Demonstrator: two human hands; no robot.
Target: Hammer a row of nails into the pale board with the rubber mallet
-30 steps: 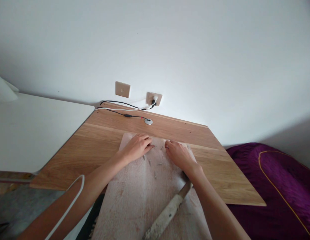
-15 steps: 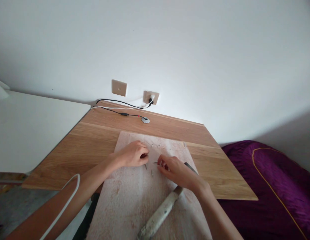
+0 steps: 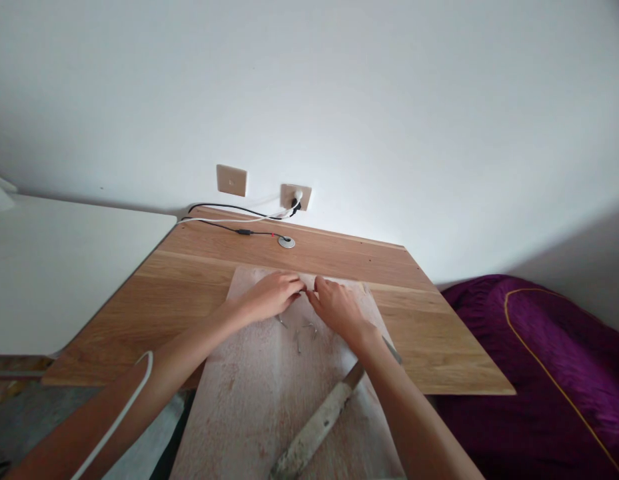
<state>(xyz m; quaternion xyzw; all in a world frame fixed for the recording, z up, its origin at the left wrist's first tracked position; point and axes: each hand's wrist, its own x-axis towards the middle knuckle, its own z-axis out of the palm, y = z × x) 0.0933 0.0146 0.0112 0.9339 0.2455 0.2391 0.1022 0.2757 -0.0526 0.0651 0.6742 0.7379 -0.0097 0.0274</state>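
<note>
Over the far part of a pale, worn wooden board (image 3: 239, 393), both my hands work close together with fingertips almost meeting. My left hand (image 3: 275, 295) is closed, its fingers curled towards the right; what they pinch is too small to make out. My right hand (image 3: 339, 308) faces it with bent fingers and thumb drawn together, their contents hidden too. Several small thin metal pieces like nails (image 3: 298, 342) lie scattered just below the hands. A hammer-like tool with a worn whitish handle (image 3: 314, 427) lies slanted on the board, its dark far end partly behind my right forearm.
The board rests on a wooden desktop (image 3: 429, 333) against a white wall. Cables (image 3: 244, 232) run along the back to a wall socket (image 3: 296, 197). A white table (image 3: 79, 273) adjoins at left; purple fabric (image 3: 549, 360) lies at right. A white cord (image 3: 114, 417) crosses my left forearm.
Both hands have moved farther away along the board and closer together. Small metal pieces near where my right fingers were now lie uncovered on the board. The hammer-like tool stays put.
</note>
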